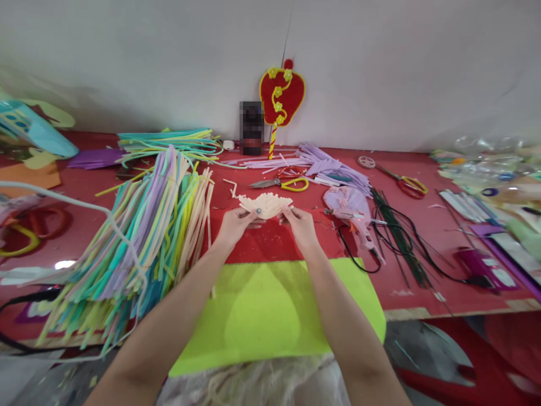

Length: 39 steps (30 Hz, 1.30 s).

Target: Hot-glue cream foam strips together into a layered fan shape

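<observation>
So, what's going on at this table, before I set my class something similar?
A person holds a cream fan-shaped piece up by its two ends, left hand on one side, right hand on the other. Below lies a bright green sheet. A big bundle of coloured fuzzy stems lies to the left, a pink glue gun to the right. Yellow-handled scissors lie just beyond, untouched.

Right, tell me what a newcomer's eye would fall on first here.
Probably the red decoration with yellow flowers, upright before the wall. Next, the heap of pastel pipe cleaners on the left of the table. Then the cream piece near the centre, held by the left hand and right hand.
</observation>
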Each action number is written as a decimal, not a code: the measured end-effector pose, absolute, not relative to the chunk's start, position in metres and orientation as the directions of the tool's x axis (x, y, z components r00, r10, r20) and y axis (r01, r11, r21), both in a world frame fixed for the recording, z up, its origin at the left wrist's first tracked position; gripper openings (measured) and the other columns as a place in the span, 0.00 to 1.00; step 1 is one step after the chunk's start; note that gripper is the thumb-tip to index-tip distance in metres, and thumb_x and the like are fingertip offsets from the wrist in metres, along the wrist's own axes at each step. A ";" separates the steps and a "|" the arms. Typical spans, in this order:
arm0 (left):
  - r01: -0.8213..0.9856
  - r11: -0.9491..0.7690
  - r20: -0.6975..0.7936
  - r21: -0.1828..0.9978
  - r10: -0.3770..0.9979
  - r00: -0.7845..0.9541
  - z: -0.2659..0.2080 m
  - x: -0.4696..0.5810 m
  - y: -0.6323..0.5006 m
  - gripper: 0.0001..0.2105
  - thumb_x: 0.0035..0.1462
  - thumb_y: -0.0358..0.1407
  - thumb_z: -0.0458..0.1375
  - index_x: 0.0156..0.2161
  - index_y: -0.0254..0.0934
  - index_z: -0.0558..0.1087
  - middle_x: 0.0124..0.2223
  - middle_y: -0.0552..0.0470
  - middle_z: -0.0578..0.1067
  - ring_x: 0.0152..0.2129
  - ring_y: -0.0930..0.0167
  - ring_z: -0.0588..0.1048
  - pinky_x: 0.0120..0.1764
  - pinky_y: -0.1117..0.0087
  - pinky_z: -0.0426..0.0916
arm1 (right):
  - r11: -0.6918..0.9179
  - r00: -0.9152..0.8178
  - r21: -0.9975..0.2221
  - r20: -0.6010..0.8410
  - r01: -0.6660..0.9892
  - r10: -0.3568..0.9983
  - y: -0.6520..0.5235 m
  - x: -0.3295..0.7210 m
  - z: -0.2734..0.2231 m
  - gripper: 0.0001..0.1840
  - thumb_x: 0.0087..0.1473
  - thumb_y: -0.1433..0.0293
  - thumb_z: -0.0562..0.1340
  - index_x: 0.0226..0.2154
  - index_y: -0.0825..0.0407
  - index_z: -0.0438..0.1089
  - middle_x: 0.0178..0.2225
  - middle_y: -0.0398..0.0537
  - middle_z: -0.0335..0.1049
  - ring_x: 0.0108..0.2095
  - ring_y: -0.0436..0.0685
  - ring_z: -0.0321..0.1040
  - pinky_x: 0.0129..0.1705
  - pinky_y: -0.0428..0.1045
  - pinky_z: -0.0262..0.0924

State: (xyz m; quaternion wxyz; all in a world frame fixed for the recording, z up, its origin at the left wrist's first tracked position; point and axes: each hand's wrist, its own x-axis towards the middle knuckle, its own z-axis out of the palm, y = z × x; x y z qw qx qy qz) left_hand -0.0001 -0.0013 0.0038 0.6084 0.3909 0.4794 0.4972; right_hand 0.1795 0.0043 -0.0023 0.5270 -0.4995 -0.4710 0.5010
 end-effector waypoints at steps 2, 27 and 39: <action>-0.226 0.199 -0.194 0.954 0.980 0.045 0.003 -0.001 -0.001 0.19 0.44 0.44 0.68 0.35 0.28 0.75 0.35 0.42 0.80 0.33 0.61 0.80 0.40 0.60 0.77 | 0.011 0.043 -1.000 0.010 -0.025 0.999 0.004 0.181 -0.001 0.22 0.47 0.51 0.64 0.21 0.54 0.72 0.23 0.46 0.71 0.23 0.49 0.65 0.30 0.47 0.63; -0.189 0.226 -0.217 0.956 0.974 0.071 0.005 -0.002 -0.002 0.17 0.45 0.42 0.67 0.35 0.29 0.75 0.32 0.43 0.80 0.32 0.62 0.80 0.42 0.60 0.76 | -0.056 0.011 -0.997 -0.057 -0.057 0.998 0.006 0.184 -0.002 0.23 0.42 0.49 0.66 0.23 0.54 0.74 0.24 0.48 0.74 0.23 0.51 0.70 0.31 0.50 0.69; -0.189 0.227 -0.215 0.956 0.973 0.080 0.005 -0.002 -0.002 0.18 0.43 0.44 0.68 0.34 0.30 0.76 0.31 0.45 0.80 0.31 0.62 0.80 0.42 0.60 0.75 | -0.068 0.010 -0.996 -0.069 -0.054 0.998 0.005 0.184 0.002 0.24 0.43 0.48 0.66 0.22 0.54 0.74 0.24 0.49 0.74 0.22 0.51 0.69 0.29 0.49 0.69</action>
